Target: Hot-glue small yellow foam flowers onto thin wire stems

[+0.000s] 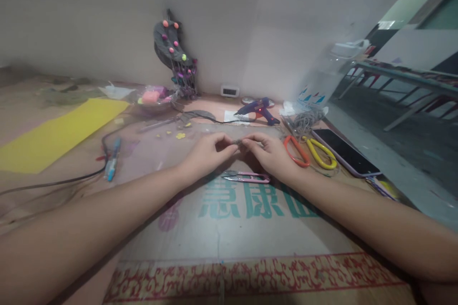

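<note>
Thumb and fingers of my left hand are pinched together at the middle of the table. My right hand pinches close beside it, the fingertips almost meeting. Between them is a small piece of grey yarn, mostly covered by the fingers. Just below the hands lie pink-handled thread snips with the blades pointing left. To the right of my right hand are scissors with one orange handle loop and one yellow handle loop.
A blue glue gun with a red light lies behind the hands. Grey yarn, a phone and a clear bottle stand right. A grey moon decoration leans on the wall. Yellow sheet, pen and black cord lie left.
</note>
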`<state>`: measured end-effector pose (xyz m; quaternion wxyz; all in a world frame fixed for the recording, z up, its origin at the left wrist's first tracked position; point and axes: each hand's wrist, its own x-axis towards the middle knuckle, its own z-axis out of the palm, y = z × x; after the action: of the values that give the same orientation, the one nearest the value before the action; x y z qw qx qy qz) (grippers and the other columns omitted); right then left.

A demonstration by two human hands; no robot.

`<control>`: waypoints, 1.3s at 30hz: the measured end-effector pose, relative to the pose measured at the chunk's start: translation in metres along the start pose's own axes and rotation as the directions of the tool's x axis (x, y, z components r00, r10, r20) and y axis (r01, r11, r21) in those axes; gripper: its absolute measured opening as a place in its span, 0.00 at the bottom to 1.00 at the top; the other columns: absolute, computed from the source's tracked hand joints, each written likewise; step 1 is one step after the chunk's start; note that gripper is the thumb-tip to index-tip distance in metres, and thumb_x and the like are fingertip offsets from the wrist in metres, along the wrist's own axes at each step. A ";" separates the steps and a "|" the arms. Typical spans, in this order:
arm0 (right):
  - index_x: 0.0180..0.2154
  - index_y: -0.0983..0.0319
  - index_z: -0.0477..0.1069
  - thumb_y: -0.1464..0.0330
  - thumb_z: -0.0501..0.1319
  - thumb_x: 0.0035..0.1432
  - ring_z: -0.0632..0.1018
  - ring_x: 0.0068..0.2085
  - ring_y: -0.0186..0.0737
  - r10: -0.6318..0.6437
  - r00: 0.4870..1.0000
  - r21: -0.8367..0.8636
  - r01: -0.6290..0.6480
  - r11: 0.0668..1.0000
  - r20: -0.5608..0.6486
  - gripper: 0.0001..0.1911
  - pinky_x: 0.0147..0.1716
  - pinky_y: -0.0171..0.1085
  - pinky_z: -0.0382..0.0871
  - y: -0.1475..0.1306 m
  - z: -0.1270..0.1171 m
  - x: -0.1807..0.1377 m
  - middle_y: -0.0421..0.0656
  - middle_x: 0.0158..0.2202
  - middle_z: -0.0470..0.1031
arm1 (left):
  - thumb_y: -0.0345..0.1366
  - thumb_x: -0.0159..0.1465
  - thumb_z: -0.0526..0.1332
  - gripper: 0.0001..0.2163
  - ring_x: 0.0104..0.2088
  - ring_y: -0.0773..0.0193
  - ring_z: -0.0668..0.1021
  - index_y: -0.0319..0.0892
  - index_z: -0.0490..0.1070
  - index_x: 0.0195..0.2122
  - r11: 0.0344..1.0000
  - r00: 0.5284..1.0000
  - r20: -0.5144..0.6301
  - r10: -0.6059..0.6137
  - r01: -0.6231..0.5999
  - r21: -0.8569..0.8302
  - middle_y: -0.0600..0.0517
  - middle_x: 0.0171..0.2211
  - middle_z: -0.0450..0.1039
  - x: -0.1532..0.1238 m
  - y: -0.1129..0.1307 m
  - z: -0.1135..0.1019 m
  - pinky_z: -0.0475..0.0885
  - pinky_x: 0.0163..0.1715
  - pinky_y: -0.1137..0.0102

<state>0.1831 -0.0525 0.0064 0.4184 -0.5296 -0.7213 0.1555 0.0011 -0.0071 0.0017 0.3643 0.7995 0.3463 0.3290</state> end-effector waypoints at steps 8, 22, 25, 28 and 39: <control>0.40 0.63 0.74 0.60 0.50 0.66 0.77 0.34 0.38 0.075 0.997 0.139 -0.078 0.987 0.025 0.18 0.36 0.37 0.69 0.007 0.003 0.000 0.41 0.30 0.75 | 0.42 0.60 0.59 0.10 0.31 0.63 0.75 0.40 0.71 0.33 0.995 0.999 -0.014 -0.034 0.032 -0.093 0.51 0.31 0.75 0.002 -0.003 0.000 0.68 0.32 0.70; 0.29 0.61 0.69 0.68 0.56 0.62 0.75 0.33 0.36 -0.096 0.993 -0.013 0.095 0.995 -0.072 0.09 0.37 0.36 0.68 -0.001 -0.007 -0.005 0.40 0.28 0.74 | 0.40 0.62 0.58 0.08 0.33 0.64 0.74 0.40 0.69 0.31 0.993 0.997 -0.083 -0.011 0.001 -0.121 0.53 0.30 0.73 0.005 -0.005 -0.002 0.68 0.33 0.71; 0.36 0.61 0.71 0.71 0.55 0.62 0.75 0.36 0.38 -0.250 0.954 -0.146 0.274 0.950 0.167 0.06 0.38 0.37 0.68 -0.015 -0.009 -0.014 0.43 0.34 0.76 | 0.39 0.61 0.58 0.08 0.33 0.63 0.74 0.40 0.69 0.30 0.995 0.996 -0.088 -0.014 0.005 -0.101 0.53 0.30 0.73 0.005 -0.003 -0.002 0.68 0.34 0.70; 0.41 0.63 0.71 0.67 0.58 0.62 0.75 0.39 0.42 -0.309 0.850 -0.281 0.450 0.848 0.427 0.08 0.39 0.40 0.68 -0.030 -0.010 -0.020 0.47 0.38 0.76 | 0.38 0.61 0.58 0.07 0.33 0.63 0.74 0.41 0.69 0.30 0.996 0.995 -0.095 -0.024 0.015 -0.087 0.53 0.30 0.73 0.004 -0.001 -0.002 0.67 0.34 0.70; 0.35 0.66 0.73 0.73 0.50 0.64 0.72 0.31 0.41 -0.323 0.776 -0.503 0.607 0.616 0.541 0.13 0.31 0.39 0.66 -0.031 -0.006 -0.026 0.47 0.30 0.74 | 0.37 0.61 0.58 0.07 0.30 0.65 0.73 0.40 0.68 0.29 0.998 0.999 -0.053 -0.010 0.007 -0.056 0.55 0.27 0.70 0.002 0.005 -0.002 0.66 0.31 0.71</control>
<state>0.1704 -0.0891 0.0186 0.0762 -0.3866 -0.9114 -0.1189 0.0020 -0.0068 0.0071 0.3783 0.7785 0.3500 0.3583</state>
